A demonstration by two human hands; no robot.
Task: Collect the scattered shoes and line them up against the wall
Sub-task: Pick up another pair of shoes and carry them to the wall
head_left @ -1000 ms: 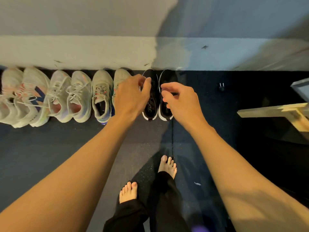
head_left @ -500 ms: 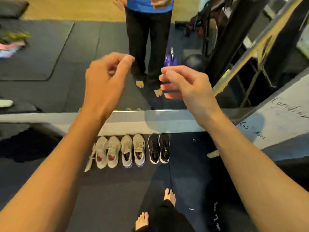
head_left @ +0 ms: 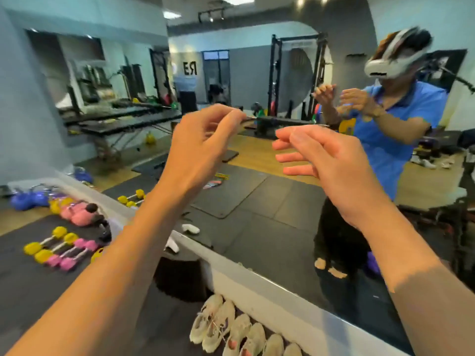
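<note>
Several pale sneakers (head_left: 231,327) stand side by side on the dark mat at the bottom of the view, toes against the white base of a wall mirror (head_left: 257,283). My left hand (head_left: 200,147) is raised in the air at chest height, fingers loosely curled, holding nothing. My right hand (head_left: 326,163) is raised beside it, fingers relaxed and spread, empty. Both hands are far above the shoes. The black pair is out of view.
The mirror shows a person in a blue shirt (head_left: 395,140) with a headset. Yellow and pink dumbbells (head_left: 56,249) lie on the mat at left. A black cylindrical object (head_left: 180,276) stands by the mirror base. Gym racks fill the background.
My head has lifted and turned left; the view rose from the shoe row to the mirror and gym. Both hands let go of the black pair and rose empty.
</note>
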